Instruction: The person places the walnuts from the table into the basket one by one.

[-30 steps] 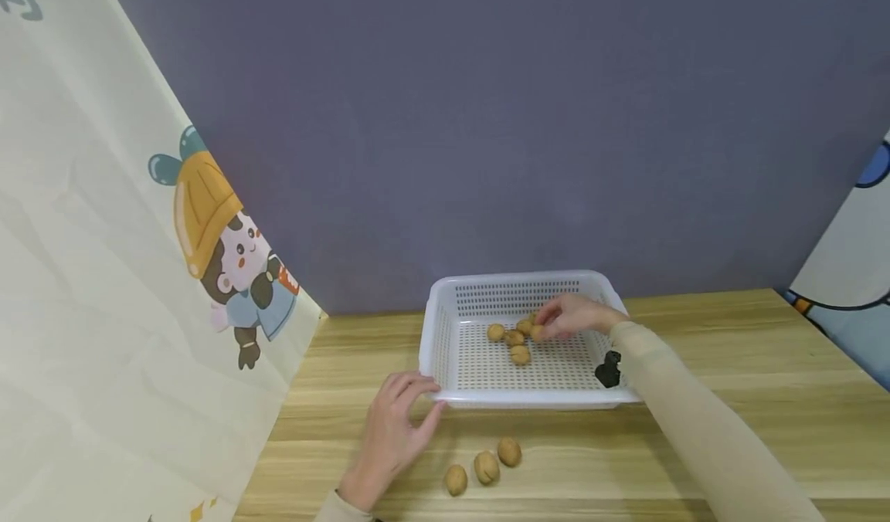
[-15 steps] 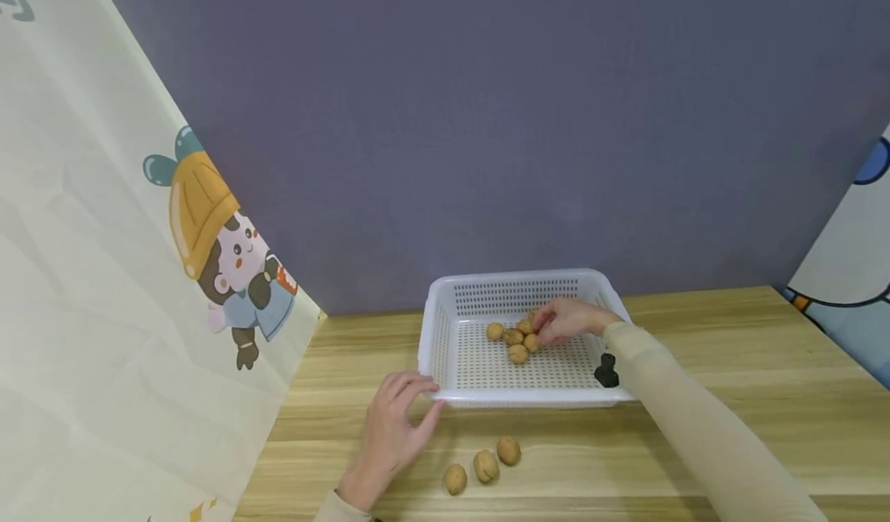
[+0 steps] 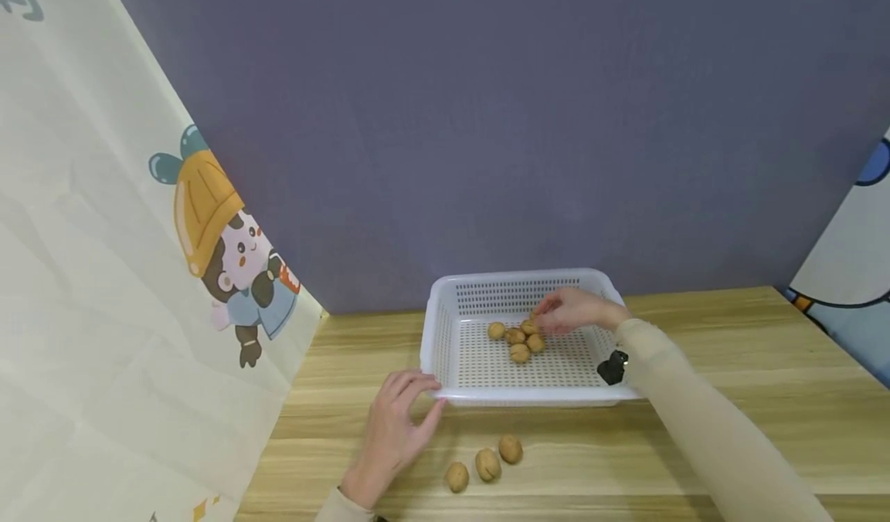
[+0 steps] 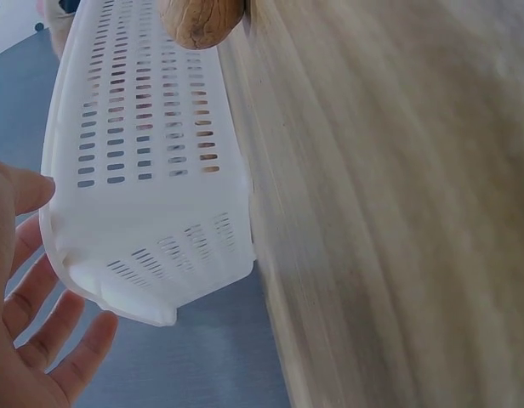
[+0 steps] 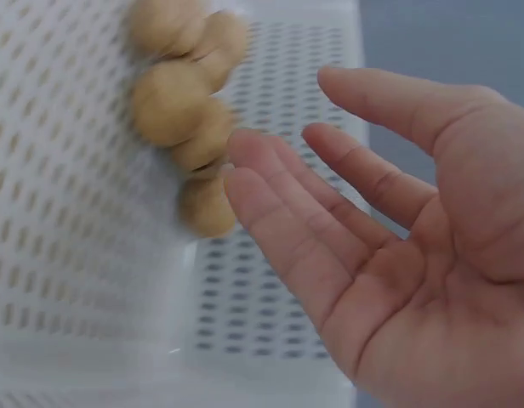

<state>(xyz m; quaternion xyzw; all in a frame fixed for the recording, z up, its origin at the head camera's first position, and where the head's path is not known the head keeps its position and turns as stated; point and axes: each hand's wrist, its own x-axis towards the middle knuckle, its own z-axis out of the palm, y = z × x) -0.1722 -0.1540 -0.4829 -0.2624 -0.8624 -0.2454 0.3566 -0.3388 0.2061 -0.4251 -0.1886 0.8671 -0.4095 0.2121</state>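
Right hand (image 3: 572,311) lifts off the nuts (image 3: 519,354) in the basket (image 3: 528,394); left hand (image 3: 392,432) touches its corner; three nuts lie on the worktop (image 3: 348,414). Left wrist view: left hand spreads loosely. Right wrist view: right hand is wide, empty; a bump could roll nuts.

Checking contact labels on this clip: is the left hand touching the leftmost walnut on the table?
Apart. The head view shows it: a strip of bare table separates the left hand from the leftmost walnut.

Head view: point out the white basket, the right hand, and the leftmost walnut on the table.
White basket (image 3: 528,394): head view, on its near rim.
Right hand (image 3: 575,310): head view, middle of the hand.
Leftmost walnut (image 3: 456,477): head view, middle of its shell.
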